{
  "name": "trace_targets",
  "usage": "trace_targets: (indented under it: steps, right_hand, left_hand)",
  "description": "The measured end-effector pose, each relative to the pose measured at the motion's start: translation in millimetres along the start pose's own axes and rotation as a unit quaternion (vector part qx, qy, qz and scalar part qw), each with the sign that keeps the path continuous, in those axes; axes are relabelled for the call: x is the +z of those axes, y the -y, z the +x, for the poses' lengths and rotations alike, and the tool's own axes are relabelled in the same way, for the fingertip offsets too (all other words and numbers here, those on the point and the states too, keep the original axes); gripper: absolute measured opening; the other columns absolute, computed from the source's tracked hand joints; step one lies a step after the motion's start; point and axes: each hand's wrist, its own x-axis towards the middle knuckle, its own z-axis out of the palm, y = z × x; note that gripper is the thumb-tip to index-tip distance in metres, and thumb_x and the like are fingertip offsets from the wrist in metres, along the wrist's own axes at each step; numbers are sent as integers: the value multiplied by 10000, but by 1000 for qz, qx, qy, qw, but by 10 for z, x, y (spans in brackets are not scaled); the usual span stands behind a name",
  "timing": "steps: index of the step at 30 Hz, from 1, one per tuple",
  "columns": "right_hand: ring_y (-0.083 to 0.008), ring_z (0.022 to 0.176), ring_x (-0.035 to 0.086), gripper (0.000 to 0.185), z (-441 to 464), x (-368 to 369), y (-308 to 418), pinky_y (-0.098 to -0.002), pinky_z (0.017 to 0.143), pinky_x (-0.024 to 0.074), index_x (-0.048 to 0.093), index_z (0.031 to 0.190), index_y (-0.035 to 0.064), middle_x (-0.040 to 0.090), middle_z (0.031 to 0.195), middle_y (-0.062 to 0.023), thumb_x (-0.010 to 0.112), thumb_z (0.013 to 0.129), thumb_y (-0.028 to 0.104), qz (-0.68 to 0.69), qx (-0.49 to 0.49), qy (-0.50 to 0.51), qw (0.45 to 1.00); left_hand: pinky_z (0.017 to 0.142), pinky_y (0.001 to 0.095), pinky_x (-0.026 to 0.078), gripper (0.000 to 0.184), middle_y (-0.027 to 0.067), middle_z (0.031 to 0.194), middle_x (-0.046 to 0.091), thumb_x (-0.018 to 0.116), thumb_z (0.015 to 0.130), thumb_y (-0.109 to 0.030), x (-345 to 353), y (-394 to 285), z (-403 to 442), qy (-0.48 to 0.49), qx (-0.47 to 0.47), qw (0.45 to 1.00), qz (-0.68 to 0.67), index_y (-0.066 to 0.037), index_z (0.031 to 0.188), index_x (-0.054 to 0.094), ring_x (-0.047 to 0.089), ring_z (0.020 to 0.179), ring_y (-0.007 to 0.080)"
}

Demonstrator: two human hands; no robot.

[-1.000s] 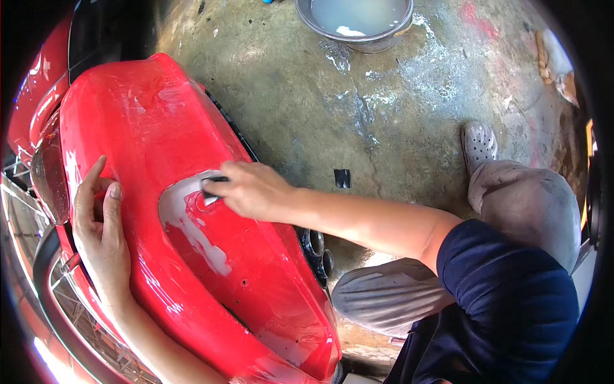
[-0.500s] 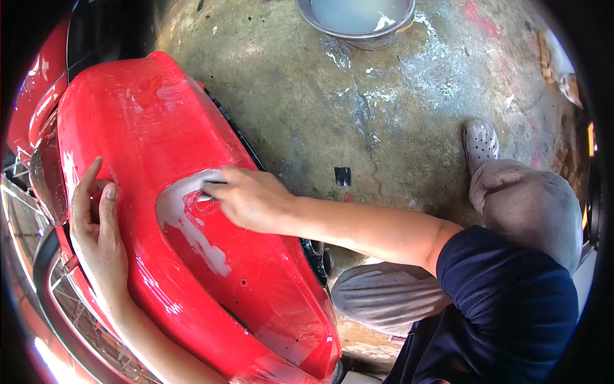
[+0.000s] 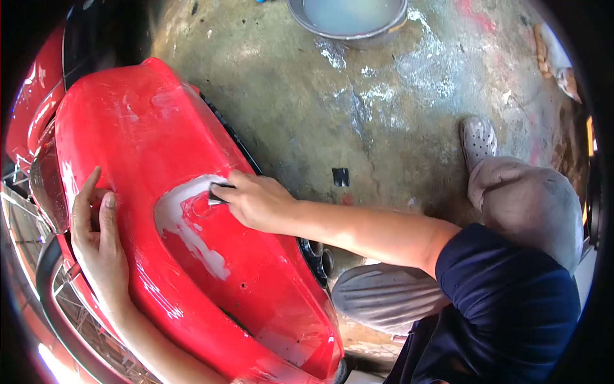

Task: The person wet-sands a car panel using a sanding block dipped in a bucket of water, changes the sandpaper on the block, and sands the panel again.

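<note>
A glossy red car bumper (image 3: 137, 147) fills the left of the head view. Its recess has a whitish-grey filler patch (image 3: 173, 211) curving along the upper and left edge. My right hand (image 3: 259, 201) is closed on a small dark folded piece of sandpaper (image 3: 221, 192), at the patch's upper right end. Fingers hide most of the sandpaper. My left hand (image 3: 99, 240) rests against the bumper's left side, thumb and fingers apart, with nothing visible in it.
A bucket of cloudy water (image 3: 348, 19) stands on the stained concrete floor (image 3: 288, 96) at the top. A small black square (image 3: 341, 177) lies nearer. My shoe (image 3: 478, 142) is at right, with a white and orange animal (image 3: 556, 57) beyond. Another red vehicle part (image 3: 41, 89) borders the left.
My right hand and the sandpaper have shifted slightly right along the patch, and more of the sandpaper shows. The left hand stays against the bumper. The whole view has tilted a little.
</note>
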Motion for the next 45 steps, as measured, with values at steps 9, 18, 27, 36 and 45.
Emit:
trace_targets:
  steps: [9,18,27,36,45]
  right_hand:
    - [-380,971,690,361,49,-1,16,-493,825,572,725,1252,62,653,1080,-165,627,905,57,1,-1,-9,1000]
    - [-372,982,701,341,90,-37,76,-487,824,577,724,1218,47,659,1115,-189,626,891,47,-37,-35,-3,999]
    - [-361,1011,703,256,439,59,370,-486,800,571,753,1149,59,696,1149,-155,603,963,151,11,-261,-113,959]
    - [-339,874,708,190,363,315,500,-483,772,575,768,995,93,672,954,-139,641,908,203,39,-218,-110,969]
    - [-296,960,697,210,410,256,382,-450,753,564,766,999,99,668,1019,-132,619,896,208,-4,-229,-82,970]
  left_hand:
    - [857,262,481,364,53,1063,658,650,1060,-170,25,58,-4,-5,4,1000,-18,-66,1409,661,576,912,118]
    - [907,274,488,367,73,1150,677,643,1065,-180,-5,44,6,-1,8,1000,5,-62,1413,657,596,978,121]
    - [1041,321,469,377,108,1346,666,583,1100,-223,-2,-53,-15,9,8,999,37,-30,1419,637,597,1176,168]
    - [1114,345,434,413,99,1346,656,523,1121,-282,-70,195,62,20,36,997,62,-8,1406,641,594,1223,200]
    - [1176,401,396,442,123,1430,639,509,1106,-333,-253,367,124,26,54,988,142,14,1315,687,565,1329,247]
